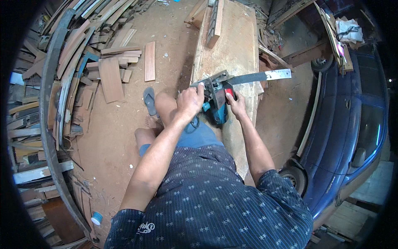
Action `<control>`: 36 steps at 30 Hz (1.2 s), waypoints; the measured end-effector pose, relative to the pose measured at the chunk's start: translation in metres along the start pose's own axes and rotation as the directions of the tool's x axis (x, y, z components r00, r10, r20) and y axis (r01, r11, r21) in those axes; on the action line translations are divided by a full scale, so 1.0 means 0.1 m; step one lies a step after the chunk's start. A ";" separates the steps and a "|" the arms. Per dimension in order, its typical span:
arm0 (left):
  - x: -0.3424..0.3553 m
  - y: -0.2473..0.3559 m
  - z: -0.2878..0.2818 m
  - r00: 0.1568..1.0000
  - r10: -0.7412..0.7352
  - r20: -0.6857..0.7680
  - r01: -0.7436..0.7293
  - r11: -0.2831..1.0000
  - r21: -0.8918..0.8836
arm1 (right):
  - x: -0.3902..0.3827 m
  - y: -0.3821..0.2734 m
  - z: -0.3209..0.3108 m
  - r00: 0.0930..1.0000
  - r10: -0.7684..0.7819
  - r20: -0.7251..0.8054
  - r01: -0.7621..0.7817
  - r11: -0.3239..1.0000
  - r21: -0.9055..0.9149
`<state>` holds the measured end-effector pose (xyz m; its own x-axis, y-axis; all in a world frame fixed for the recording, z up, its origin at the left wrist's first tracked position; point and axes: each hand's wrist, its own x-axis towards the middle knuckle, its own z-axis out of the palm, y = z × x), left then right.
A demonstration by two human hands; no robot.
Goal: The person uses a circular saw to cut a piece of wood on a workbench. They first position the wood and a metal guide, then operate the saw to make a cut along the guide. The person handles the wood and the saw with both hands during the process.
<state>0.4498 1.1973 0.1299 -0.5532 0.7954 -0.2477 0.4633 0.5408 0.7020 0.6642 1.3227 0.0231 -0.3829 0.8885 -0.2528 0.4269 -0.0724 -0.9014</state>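
Observation:
A teal power tool (pixel 218 115) with a metal base plate and black parts is held at the edge of the wooden bench, above my lap. It looks like a planer or a sander; the exact kind is unclear. My left hand (pixel 190 101) is closed on its left side, thumb against the metal frame. My right hand (pixel 237 105) grips its right side, by a red-and-black part (pixel 229 91). A dark strip (pixel 248 78) with a pale, marked end reaches out from the tool to the right, past the bench edge. The fingers' undersides are hidden.
I sit astride the long wooden bench (pixel 236 33), which carries a slotted timber piece (pixel 216 23). Boards (pixel 111 79) and offcuts pile up at left, behind a long curved beam (pixel 50 91). A grey sandal (pixel 149 101) lies on the floor. A blue car (pixel 331 120) stands at right.

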 end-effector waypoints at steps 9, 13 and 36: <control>0.02 -0.08 0.17 0.964 -0.217 0.152 0.248 0.943 -0.224 | -0.03 -0.07 -0.02 0.997 -0.070 0.023 0.070 0.997 0.033; -0.12 -0.24 0.36 0.796 -0.373 0.477 0.590 0.299 -0.750 | 0.11 -0.11 0.05 0.976 -0.217 -0.003 0.217 0.976 0.017; -0.21 0.27 -0.30 0.977 0.197 0.077 -0.207 0.810 0.549 | 0.63 -0.26 -0.01 0.949 -0.185 0.255 0.203 0.978 -0.045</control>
<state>0.4535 1.1868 0.1744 -0.3958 0.9051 -0.1552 0.8696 0.4237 0.2534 0.6295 1.3811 0.0312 -0.6517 0.7409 -0.1626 0.3767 0.1301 -0.9171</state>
